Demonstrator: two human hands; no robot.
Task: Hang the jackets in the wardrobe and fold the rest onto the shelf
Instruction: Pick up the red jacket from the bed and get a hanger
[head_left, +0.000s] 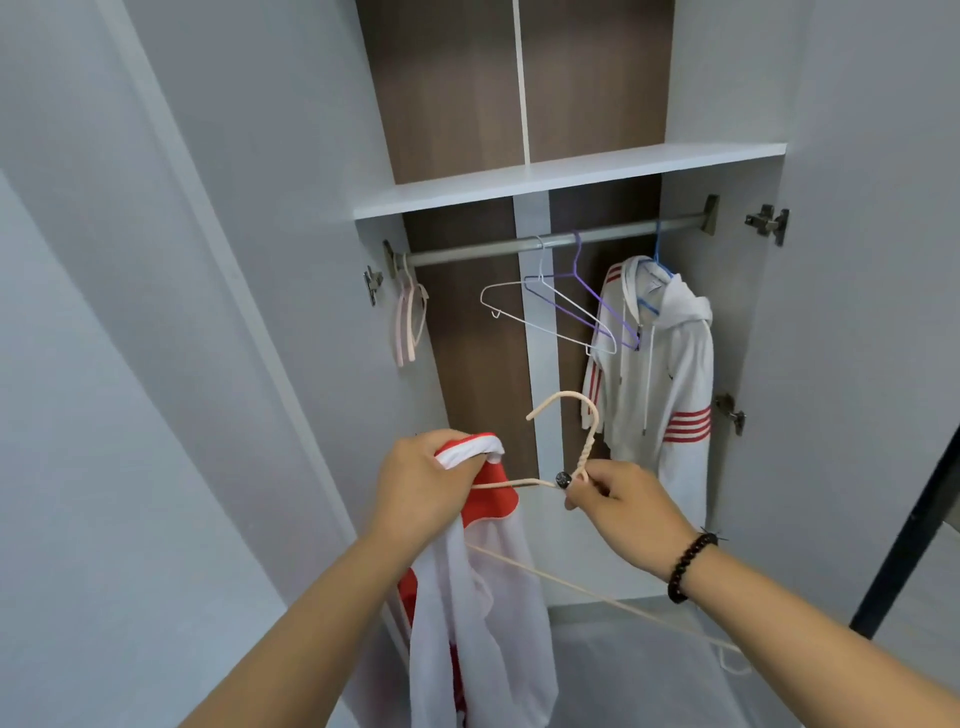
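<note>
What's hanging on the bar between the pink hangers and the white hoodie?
In the head view, two bare wire hangers: a white hanger and a purple hanger, on the rail.

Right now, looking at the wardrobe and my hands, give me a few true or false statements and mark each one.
1. The left hand grips a red and white garment. True.
2. The right hand holds a blue hanger. False: it holds a beige hanger.
3. A white hoodie with red stripes hangs on the rail. True.
4. The shelf holds folded clothes. False: nothing lies on it.
5. The rail has no spare hangers. False: a white hanger and a purple hanger hang bare.
</note>
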